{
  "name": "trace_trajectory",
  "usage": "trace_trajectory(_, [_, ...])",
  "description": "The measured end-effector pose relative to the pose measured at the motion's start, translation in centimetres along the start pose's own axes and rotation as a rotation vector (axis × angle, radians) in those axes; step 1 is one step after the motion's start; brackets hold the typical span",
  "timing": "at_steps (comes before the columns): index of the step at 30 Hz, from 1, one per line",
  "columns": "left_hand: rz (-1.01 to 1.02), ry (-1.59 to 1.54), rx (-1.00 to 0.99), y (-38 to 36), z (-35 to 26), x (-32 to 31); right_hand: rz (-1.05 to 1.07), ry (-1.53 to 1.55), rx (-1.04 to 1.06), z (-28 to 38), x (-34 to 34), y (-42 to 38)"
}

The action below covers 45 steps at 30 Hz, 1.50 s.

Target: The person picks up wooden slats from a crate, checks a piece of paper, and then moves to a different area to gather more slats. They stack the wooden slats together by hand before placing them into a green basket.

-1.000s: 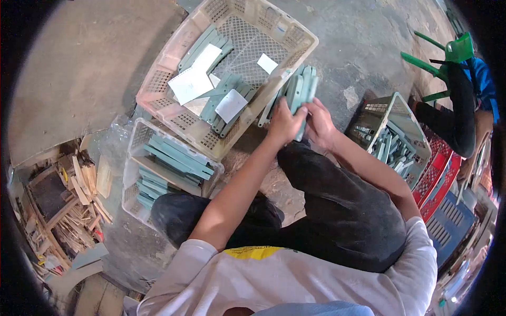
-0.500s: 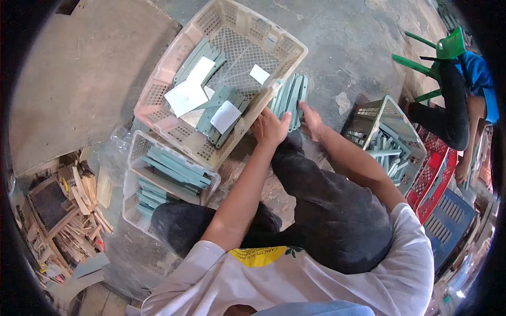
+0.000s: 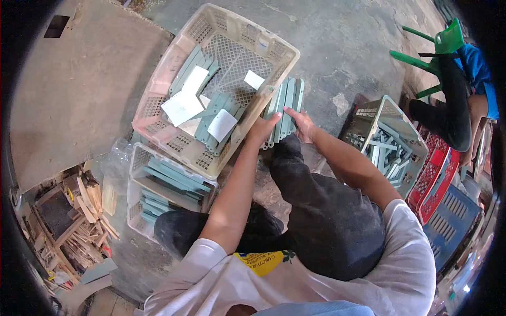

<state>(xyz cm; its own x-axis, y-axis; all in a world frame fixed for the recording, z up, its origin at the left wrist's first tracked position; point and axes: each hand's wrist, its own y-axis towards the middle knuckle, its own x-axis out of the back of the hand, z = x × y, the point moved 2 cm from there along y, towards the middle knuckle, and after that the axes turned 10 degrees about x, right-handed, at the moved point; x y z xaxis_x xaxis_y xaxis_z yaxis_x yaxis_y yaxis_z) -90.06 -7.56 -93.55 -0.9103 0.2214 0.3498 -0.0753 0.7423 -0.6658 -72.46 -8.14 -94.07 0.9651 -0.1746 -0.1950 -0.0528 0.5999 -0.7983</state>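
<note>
A bundle of several grey-green painted slats (image 3: 287,105), with small holes near their ends, stands beside the large crate, just beyond my knee. My left hand (image 3: 262,128) grips the bundle from its left side, the thumb lying on the slats and the other fingers hidden. On the opposite side my right hand (image 3: 302,124) presses against the slats, thumb on top. The large pale plastic crate (image 3: 211,167) holds more slats (image 3: 217,105) and white paper sheets (image 3: 183,107).
A smaller white crate (image 3: 135,203) of slats stands near my left knee. To the right are a crate (image 3: 387,105) of short pieces, a red crate (image 3: 441,181) and a seated person (image 3: 448,121) by a green chair (image 3: 449,39). Wood scraps (image 3: 87,226) lie at lower left.
My right hand has moved left and its thumb now lies over the slats. The slats are drawn closer together, and the view has shifted slightly.
</note>
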Motion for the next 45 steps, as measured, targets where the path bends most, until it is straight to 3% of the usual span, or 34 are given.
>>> trace_trajectory(2, [0.259,-0.227,0.080,0.1,0.0,0.1,0.013,0.023,-0.008,0.0,0.2,0.1])
trace_trajectory(5, [0.385,-0.413,0.171,0.8,0.2,-0.1,0.148,0.097,-0.031,-0.3,0.5,1.0])
trace_trajectory(15, [0.468,-0.505,0.121,1.2,-0.6,0.2,0.229,0.266,-0.025,-0.3,0.5,0.8])
trace_trajectory(18, [0.545,-0.596,0.252,1.5,-0.9,-0.2,0.262,0.305,-0.054,0.8,0.6,0.3])
trace_trajectory(22, [0.508,-0.496,0.185,0.8,-3.0,0.3,0.276,0.348,-0.074,0.4,1.1,0.2])
trace_trajectory(25, [0.441,-0.408,-0.113,2.4,-2.0,-2.2,0.282,0.411,-0.070,0.5,2.0,-0.4])
trace_trajectory(28, [0.497,-0.354,-0.044,2.7,-3.8,-4.4,0.225,0.473,-0.020,0.8,3.9,-1.8])
trace_trajectory(32, [0.530,-0.119,0.000,-3.9,-10.0,-2.4,0.057,0.509,0.117,1.7,5.0,-7.4])
trace_trajectory(34, [0.382,0.009,-0.094,-7.8,-12.0,-1.2,0.066,0.469,0.229,3.1,4.8,-11.3])
trace_trajectory(37, [0.371,0.111,-0.132,-14.4,-17.1,3.3,0.153,0.513,0.246,7.5,1.7,-18.6])
trace_trajectory(42, [0.398,-0.184,-0.260,-25.8,-25.0,10.2,0.264,0.488,0.357,15.6,-4.0,-31.6])
trace_trajectory(45, [0.438,-0.284,-0.256,-34.4,-30.2,14.2,0.174,0.447,0.433,21.0,-7.3,-41.7])
